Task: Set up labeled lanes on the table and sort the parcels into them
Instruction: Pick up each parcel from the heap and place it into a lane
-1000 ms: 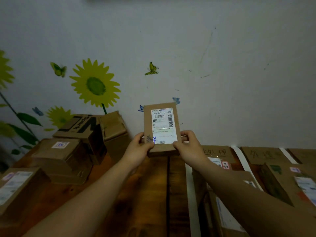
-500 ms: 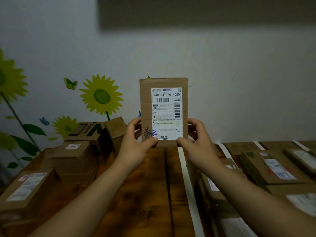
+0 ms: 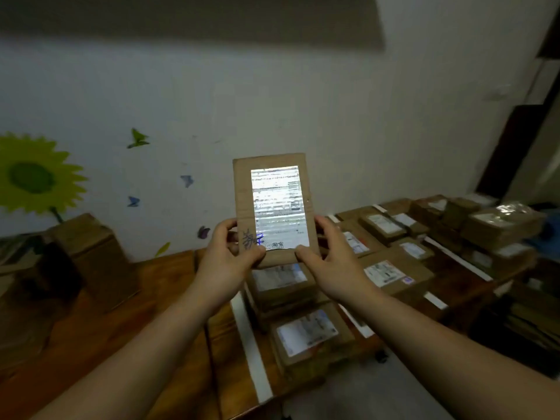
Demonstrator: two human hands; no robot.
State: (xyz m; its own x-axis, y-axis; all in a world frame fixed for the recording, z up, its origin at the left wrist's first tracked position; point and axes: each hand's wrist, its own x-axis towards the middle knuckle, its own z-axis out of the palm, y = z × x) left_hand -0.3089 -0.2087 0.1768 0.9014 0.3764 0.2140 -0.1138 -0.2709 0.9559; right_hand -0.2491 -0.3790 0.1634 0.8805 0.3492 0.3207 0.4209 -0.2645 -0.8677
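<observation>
Pale wall (image 3: pixel 272 101) fills the upper frame, and a wooden surface (image 3: pixel 169 298) runs below it. At the centre we hold one flat cardboard parcel (image 3: pixel 242 192) upright above that surface, its shipping label (image 3: pixel 277 204) facing us but too blurred to read. Our left hand (image 3: pixel 233 256) pinches the lower left corner and our right hand (image 3: pixel 330 262) the lower right. On both, the thumb lies on the front and the fingers curl behind, so both are grasping the parcel.

Just under it, white strips (image 3: pixel 251 344) mark lanes across the surface; we count at least three. The sorted parcels (image 3: pixel 306 334) lie between them, towards the lower centre and right of the frame. We make out at least eight, though the far ones are stacked and too blurred to count properly. At the left edge, dim boxes (image 3: pixel 94 256) stand against the wall, two as far as we can tell.

We judge the lanes to be laid out and the sorting well along. This parcel has to be read and placed, and the boxes at the left look unsorted.

On the wall are one sunflower sticker (image 3: pixel 33 177) and four butterfly stickers (image 3: pixel 138 137).
</observation>
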